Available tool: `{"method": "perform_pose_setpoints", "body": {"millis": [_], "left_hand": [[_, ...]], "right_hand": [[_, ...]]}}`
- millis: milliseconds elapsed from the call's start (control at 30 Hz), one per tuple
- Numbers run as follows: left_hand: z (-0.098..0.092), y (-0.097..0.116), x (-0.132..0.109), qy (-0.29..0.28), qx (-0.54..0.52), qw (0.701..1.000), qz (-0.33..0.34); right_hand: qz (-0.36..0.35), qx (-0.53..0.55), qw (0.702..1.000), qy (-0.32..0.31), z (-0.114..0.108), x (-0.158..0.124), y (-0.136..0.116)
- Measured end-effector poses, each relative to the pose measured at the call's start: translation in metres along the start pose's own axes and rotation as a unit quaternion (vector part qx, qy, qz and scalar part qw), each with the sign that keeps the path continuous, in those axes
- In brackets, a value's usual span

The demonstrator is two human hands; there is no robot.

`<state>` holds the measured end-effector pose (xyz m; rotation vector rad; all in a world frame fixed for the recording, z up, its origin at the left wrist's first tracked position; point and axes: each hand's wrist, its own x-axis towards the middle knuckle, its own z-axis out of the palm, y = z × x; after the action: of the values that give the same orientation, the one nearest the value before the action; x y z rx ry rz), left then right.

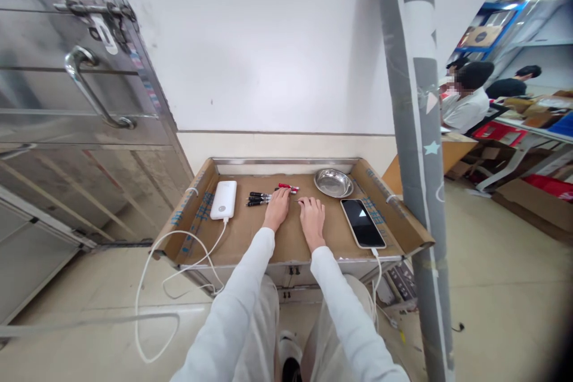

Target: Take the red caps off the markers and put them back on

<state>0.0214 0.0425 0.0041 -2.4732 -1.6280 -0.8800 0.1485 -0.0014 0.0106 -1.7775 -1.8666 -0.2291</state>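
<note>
Fingers of both our hands lie flat and spread on the cardboard, released, grasping nothing. Our left hand [277, 208] rests palm down with its fingertips reaching the black pens [258, 198], which lie in a small row just off the tips, toward the back edge of the cart top [250, 239]; whether the fingertips actually touch the pens we cannot tell. Our right hand [312, 218] lies just beside the left, its fingertips near the red pens [289, 187], which sit a little further toward the back edge.

Working down by size: the cardboard sheet lines the whole cart top, its flaps turned up along the left and right edges, which we judge keeps small things from rolling off. A phone [362, 222] lies face up near the front right corner, plugged into a cable over the front edge. A white power bank [224, 199] lies toward the left edge, its cable trailing off the front. A steel dish [333, 182] sits by the back right corner, empty, near the red pens.
</note>
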Motion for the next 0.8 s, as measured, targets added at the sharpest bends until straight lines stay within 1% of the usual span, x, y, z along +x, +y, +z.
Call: {"method": "perform_pose_setpoints", "body": {"millis": [67, 167, 233, 300, 400, 433, 500, 600, 633, 700, 800], "left_hand": [[-0.002, 0.002, -0.004, -0.014, 0.029, 0.999, -0.001], [-0.005, 0.005, -0.013, -0.032, 0.041, 0.998, 0.027], [-0.008, 0.006, -0.019, -0.020, 0.032, 0.999, 0.035], [-0.009, 0.007, -0.021, -0.003, 0.027, 0.999, 0.026], [-0.012, 0.009, -0.022, 0.000, 0.020, 0.999, 0.031], [-0.013, 0.009, -0.023, 0.001, 0.019, 0.999, 0.034], [-0.017, 0.010, -0.027, 0.010, 0.023, 0.999, 0.025], [-0.024, 0.011, -0.038, 0.036, 0.038, 0.998, -0.018], [-0.026, 0.011, -0.043, 0.046, 0.044, 0.997, -0.040], [-0.031, 0.011, -0.052, 0.068, 0.060, 0.990, -0.103], [-0.036, 0.011, -0.059, 0.093, 0.100, 0.966, -0.218]], "right_hand": [[0.012, 0.003, 1.000, 0.001, -0.003, -0.003, 0.001], [0.042, 0.003, 0.999, -0.003, -0.005, -0.006, 0.002], [0.058, 0.005, 0.998, -0.007, -0.006, -0.007, 0.003], [0.062, 0.010, 0.998, -0.008, -0.006, -0.008, 0.003], [0.045, 0.028, 0.999, -0.010, -0.006, -0.007, 0.002], [0.031, 0.040, 0.999, -0.012, -0.007, -0.007, 0.001], [-0.021, 0.087, 0.996, -0.026, -0.009, -0.007, 0.000], [-0.123, 0.171, 0.976, -0.062, -0.011, -0.008, -0.003], [-0.145, 0.184, 0.969, -0.074, -0.011, -0.008, -0.004], [-0.155, 0.176, 0.968, -0.087, -0.009, -0.007, -0.006], [-0.130, 0.131, 0.980, -0.079, -0.005, -0.005, -0.007]]}}
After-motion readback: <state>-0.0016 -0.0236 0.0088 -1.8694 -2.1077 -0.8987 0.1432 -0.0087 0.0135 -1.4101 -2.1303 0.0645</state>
